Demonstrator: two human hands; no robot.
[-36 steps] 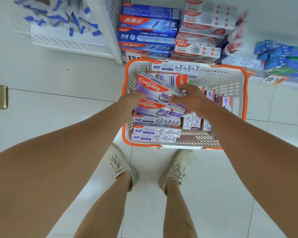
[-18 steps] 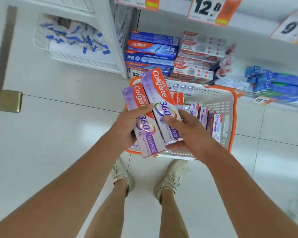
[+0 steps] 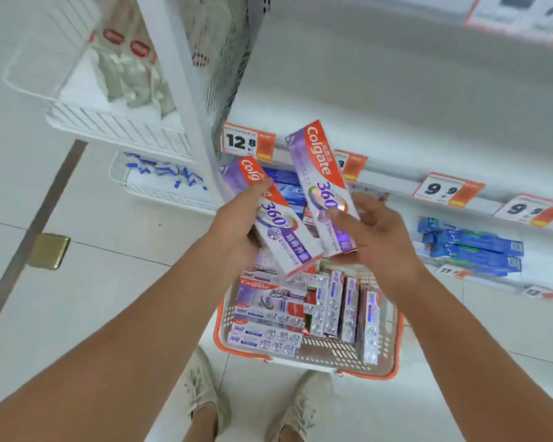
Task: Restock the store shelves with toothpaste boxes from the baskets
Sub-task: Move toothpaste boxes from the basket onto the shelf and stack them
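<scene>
Carrying two toothpaste boxes from basket to shelf.

Item: left hand (image 3: 237, 228) fingers clamped on the left box (image 3: 278, 224); right hand (image 3: 377, 237) fingers clamped on the right box (image 3: 324, 186), thumb across its face. Both boxes tilted, above the basket (image 3: 393, 362), which is stocked with more. Shelf (image 3: 396, 148) lies beyond the fingertips. Advice: likely best to level each box, keep a firm grip on both, set one down at a time.

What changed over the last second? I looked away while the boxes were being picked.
Both hands lifted two Colgate boxes out of the basket and raised them toward the shelf. The left hand now holds one box, the right hand the other, tilted upright. The basket stays on the floor, still stocked.
</scene>
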